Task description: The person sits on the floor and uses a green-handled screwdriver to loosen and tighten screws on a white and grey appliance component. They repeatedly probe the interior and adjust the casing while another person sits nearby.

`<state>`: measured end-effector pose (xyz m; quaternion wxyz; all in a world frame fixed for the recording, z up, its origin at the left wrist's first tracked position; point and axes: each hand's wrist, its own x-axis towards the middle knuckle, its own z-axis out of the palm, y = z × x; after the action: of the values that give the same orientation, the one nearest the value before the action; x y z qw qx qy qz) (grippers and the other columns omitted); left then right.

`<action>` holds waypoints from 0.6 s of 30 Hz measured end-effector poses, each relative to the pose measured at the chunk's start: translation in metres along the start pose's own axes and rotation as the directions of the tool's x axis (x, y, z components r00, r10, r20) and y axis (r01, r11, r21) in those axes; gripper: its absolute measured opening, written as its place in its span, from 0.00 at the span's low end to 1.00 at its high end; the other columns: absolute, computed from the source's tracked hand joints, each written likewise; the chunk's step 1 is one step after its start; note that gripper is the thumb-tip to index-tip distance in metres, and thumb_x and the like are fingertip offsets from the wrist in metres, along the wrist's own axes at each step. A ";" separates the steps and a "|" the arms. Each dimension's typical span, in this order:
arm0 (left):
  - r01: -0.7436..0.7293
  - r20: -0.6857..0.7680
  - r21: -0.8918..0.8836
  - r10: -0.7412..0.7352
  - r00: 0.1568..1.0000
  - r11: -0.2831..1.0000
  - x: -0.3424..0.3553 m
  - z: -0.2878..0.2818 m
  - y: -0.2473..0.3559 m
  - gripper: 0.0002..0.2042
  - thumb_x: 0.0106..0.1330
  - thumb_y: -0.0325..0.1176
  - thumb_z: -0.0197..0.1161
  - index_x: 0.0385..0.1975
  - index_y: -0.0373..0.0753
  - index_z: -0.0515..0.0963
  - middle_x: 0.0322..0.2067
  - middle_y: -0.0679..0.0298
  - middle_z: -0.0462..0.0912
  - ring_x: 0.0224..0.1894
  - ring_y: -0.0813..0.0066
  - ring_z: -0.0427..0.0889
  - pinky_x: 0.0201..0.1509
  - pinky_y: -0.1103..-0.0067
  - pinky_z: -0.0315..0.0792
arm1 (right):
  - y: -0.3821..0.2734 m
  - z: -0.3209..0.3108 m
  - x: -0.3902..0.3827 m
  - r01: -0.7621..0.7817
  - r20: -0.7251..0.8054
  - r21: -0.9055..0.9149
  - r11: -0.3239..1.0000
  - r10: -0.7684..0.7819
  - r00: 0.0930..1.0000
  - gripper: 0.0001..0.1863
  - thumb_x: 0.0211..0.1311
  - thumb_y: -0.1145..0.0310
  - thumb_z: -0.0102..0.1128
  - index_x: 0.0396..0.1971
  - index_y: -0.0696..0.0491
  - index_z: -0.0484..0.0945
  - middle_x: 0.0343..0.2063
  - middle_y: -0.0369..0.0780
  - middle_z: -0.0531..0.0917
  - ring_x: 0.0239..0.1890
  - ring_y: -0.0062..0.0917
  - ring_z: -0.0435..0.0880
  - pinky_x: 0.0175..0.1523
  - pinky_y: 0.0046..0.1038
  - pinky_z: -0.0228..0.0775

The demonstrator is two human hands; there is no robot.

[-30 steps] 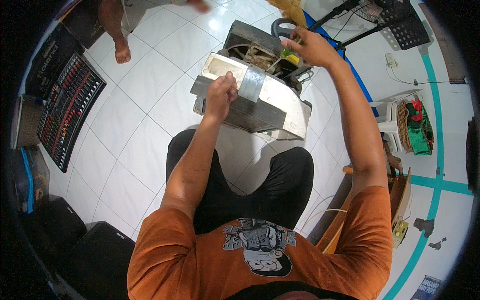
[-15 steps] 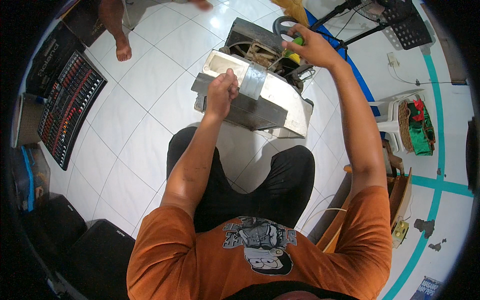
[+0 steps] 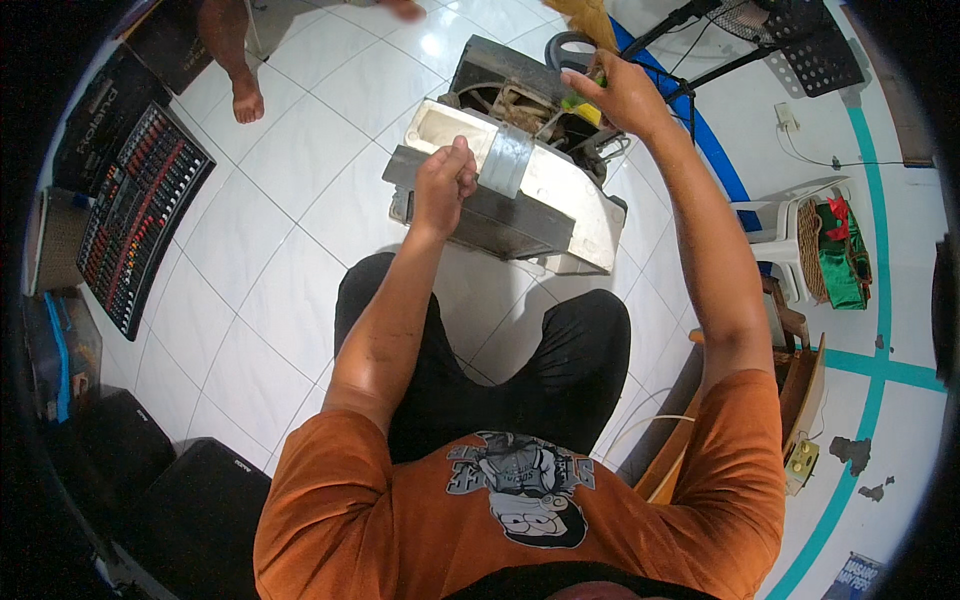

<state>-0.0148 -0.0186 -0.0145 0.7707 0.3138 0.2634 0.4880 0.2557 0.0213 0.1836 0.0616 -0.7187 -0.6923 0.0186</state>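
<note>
An old appliance lies on the tiles ahead of me, with a white housing (image 3: pixel 560 215), dark side panel (image 3: pixel 510 230), grey band (image 3: pixel 508 160) and exposed grimy inner parts (image 3: pixel 530 105). My left hand (image 3: pixel 445 180) is closed over the housing's left part; whatever its fingers hold is hidden. My right hand (image 3: pixel 625 95) grips a green-handled tool (image 3: pixel 570 103), a screwdriver by its look, above the exposed parts. A black ring-like piece (image 3: pixel 562 45) sits just behind it.
A bystander's bare foot (image 3: pixel 247 100) is at upper left. An audio mixer (image 3: pixel 140 210) and black speakers (image 3: pixel 200 500) line the left. A black stand (image 3: pixel 700 70), white chair (image 3: pixel 785 245) with basket (image 3: pixel 835 255) and wooden furniture (image 3: pixel 680 450) are on the right.
My right hand has shifted slightly up and its fingers cover more of the green handle. My left hand has risen a little, still closed. The appliance has moved very slightly upward in the picture.
</note>
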 end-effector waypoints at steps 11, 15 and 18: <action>0.018 -0.020 -0.007 -0.019 1.000 1.000 0.000 0.002 0.001 0.20 0.82 0.52 0.59 0.30 0.45 0.75 0.24 0.73 0.71 0.25 0.83 0.65 0.31 0.81 0.61 | -0.009 -0.004 -0.008 0.052 -0.087 -0.071 0.996 -0.058 0.994 0.33 0.74 0.35 0.60 0.51 0.54 0.83 0.31 0.45 0.89 0.32 0.35 0.91 0.46 0.38 0.83; 0.015 0.006 0.008 -0.015 1.000 1.000 0.001 -0.002 -0.001 0.20 0.82 0.52 0.59 0.30 0.45 0.75 0.24 0.73 0.71 0.25 0.83 0.65 0.31 0.81 0.61 | -0.006 0.000 -0.003 -0.008 -0.127 -0.121 0.993 -0.008 0.992 0.29 0.75 0.40 0.63 0.55 0.52 0.81 0.36 0.48 0.89 0.38 0.38 0.92 0.49 0.40 0.82; 0.047 -0.027 0.054 -0.045 0.999 0.997 0.002 -0.004 0.000 0.20 0.82 0.52 0.59 0.31 0.45 0.75 0.24 0.73 0.72 0.25 0.84 0.66 0.31 0.81 0.62 | 0.005 -0.004 -0.001 0.273 -0.069 0.015 0.962 -0.271 0.960 0.25 0.75 0.48 0.65 0.57 0.54 0.78 0.40 0.49 0.89 0.39 0.38 0.91 0.50 0.41 0.82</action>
<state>-0.0163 -0.0160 -0.0175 0.7694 0.3220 0.2938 0.4669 0.2610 0.0196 0.1866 0.0952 -0.6163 -0.7817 -0.0055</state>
